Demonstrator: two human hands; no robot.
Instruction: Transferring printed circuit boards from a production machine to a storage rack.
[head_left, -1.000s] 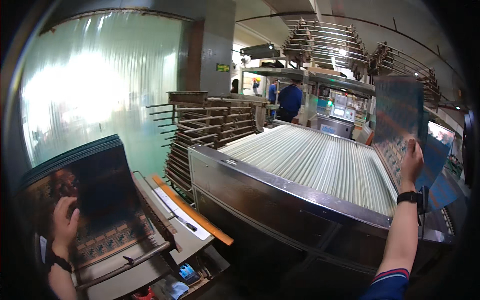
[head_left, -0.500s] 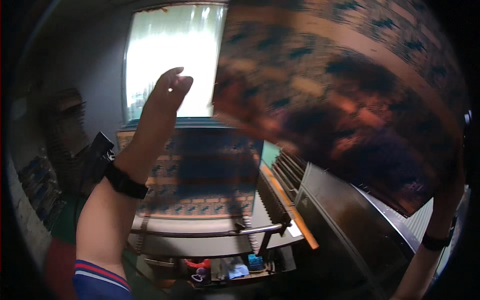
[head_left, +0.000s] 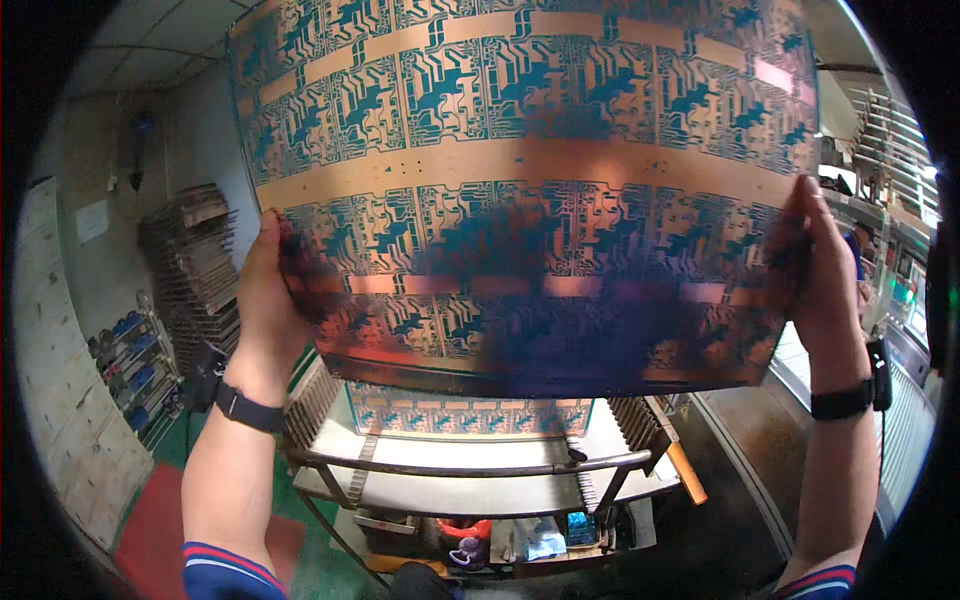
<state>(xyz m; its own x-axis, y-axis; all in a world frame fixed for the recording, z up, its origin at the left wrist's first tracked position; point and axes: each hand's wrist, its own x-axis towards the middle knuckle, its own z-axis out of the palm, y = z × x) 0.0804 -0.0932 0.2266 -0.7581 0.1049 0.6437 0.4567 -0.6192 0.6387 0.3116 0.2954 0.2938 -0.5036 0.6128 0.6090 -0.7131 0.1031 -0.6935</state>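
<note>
Head view: rectangular copper-and-teal circuit panel (head_left: 540, 170) held above dark metal rack (head_left: 638, 428) by left hand (head_left: 266, 290), right hand (head_left: 828, 285), fingers closed on edges.

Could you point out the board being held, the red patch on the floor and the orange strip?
Board (head_left: 525, 200): head view, middle of its patterned face.
Red patch (head_left: 153, 525): head view, its left part.
Orange strip (head_left: 687, 474): head view, middle of its visible length.

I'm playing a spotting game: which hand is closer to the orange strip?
The right hand, above and right of the orange strip; the left hand is farther, up and left.
</note>
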